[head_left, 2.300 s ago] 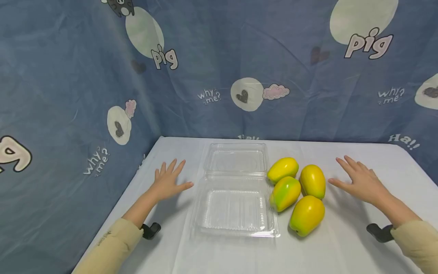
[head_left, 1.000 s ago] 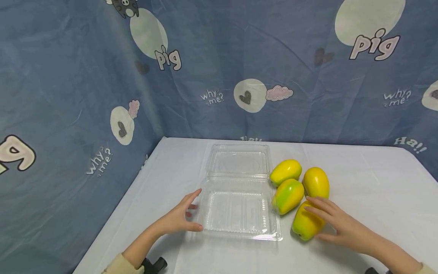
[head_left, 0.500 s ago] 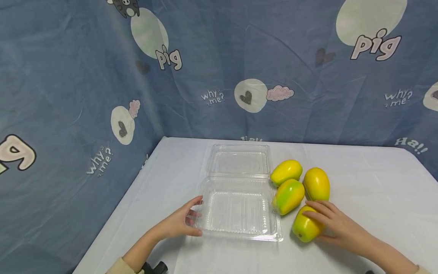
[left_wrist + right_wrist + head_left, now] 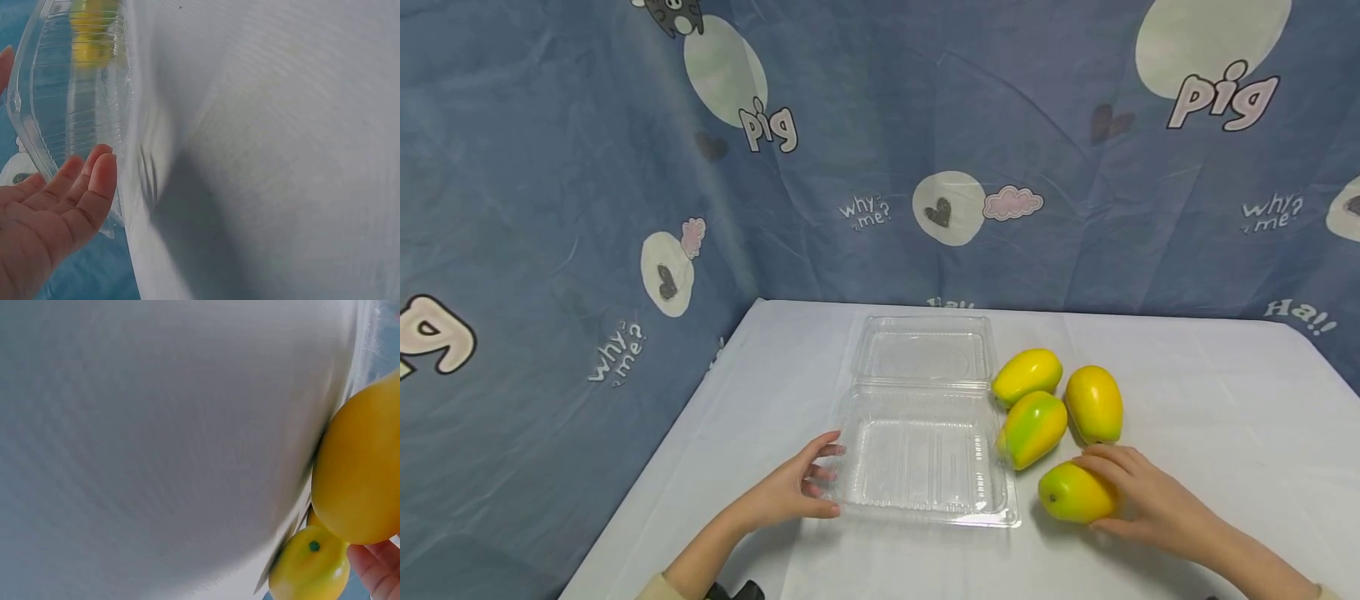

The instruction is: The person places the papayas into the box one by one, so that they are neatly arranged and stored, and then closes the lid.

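A clear plastic clamshell container (image 4: 917, 462) lies with its lid (image 4: 922, 350) folded back on the table. My left hand (image 4: 786, 487) is at its left side, thumb and fingers spread along the edge; in the left wrist view the fingers (image 4: 94, 194) look fairly straight beside the clear wall. Whether they press on it I cannot tell. My right hand (image 4: 1150, 504) grips the nearest yellow-green mango (image 4: 1075, 493), fingers over the top and thumb at the near side. That mango fills the right edge of the right wrist view, with part of the hand hidden behind it.
Three more mangoes lie right of the container: one at the back (image 4: 1027, 377), one against its right edge (image 4: 1033, 429) and one farther right (image 4: 1094, 404). A white cloth covers the table (image 4: 1225, 400). Blue printed curtain (image 4: 850, 125) hangs behind and at the left.
Both hands have come in from the table's sides, the left to the container's edge, the right to the nearest mango. That mango has turned sideways in the right hand, away from its neighbour.
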The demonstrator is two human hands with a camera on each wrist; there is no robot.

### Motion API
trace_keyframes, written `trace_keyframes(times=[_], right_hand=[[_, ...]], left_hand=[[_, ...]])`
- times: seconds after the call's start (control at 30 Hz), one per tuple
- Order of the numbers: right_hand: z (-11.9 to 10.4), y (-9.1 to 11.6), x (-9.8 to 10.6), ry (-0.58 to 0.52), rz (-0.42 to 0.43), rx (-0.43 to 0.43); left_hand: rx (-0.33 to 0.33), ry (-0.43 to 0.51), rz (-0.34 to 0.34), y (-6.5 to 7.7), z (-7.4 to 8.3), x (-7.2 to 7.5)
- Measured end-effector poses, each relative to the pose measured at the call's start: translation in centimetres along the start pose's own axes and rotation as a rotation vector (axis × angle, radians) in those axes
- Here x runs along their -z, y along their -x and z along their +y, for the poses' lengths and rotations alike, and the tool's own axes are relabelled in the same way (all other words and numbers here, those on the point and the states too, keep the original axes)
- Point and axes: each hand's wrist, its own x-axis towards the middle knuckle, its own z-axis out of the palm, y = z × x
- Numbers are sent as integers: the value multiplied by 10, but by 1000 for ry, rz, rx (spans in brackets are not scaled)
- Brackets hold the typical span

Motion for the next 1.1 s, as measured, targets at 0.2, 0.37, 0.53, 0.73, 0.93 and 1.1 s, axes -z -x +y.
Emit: trace_keyframes(times=[0.2, 0.37, 0.53, 0.73, 0.93, 1.1], right_hand=[[-6, -5, 7, -10, 9, -102], [-12, -15, 15, -55, 3, -186], [-14, -29, 23, -150, 3, -212], [-20, -51, 29, -228, -7, -198], [-28, -71, 33, -228, -33, -213], [-33, -87, 33, -230, -43, -247]], left_hand=[[-3, 14, -6, 1, 0, 0], [-9, 7, -4, 0, 0, 0], [-9, 1, -6, 0, 0, 0], [7, -4, -9, 1, 0, 0], [0, 6, -13, 2, 1, 0], [-3, 5, -14, 1, 2, 1]])
